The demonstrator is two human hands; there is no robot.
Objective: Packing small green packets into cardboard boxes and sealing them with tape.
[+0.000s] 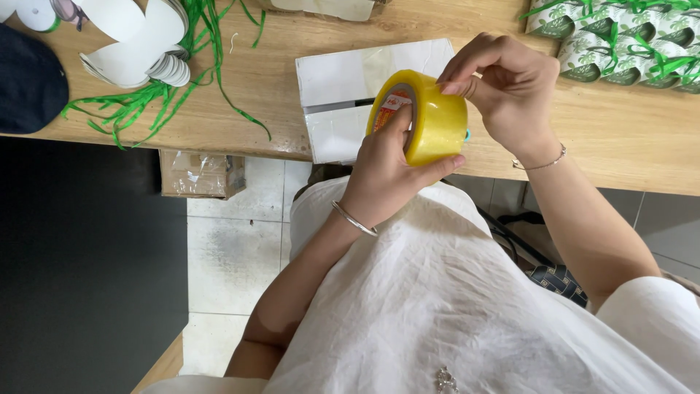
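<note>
Gripping a roll of yellow packing tape [426, 117] just above the lap, a person in a white garment [452, 292] works at the near edge of a wooden table [277, 87]. The left hand [383, 171] is clamped on the roll, fingers hooked through its core and the thumb pressed along its lower rim, a thin bangle at the wrist. The right hand [507, 87] meets the roll from above, thumb and fingertips pinched together on its upper outer face, a fine bracelet on that wrist. Directly behind the roll, a white cardboard box [350, 91] sits at the table's edge, a strip of clear tape across its top. Below the table edge to the left, a small brown carton [200, 175] rests on pale floor tiles. Farther back on the left lie white paper cut-outs [142, 44] tangled in green ribbon [146, 102], beside a dark cap [29, 80]; rows of small green-and-white gift boxes [620, 40] fill the far right corner.
</note>
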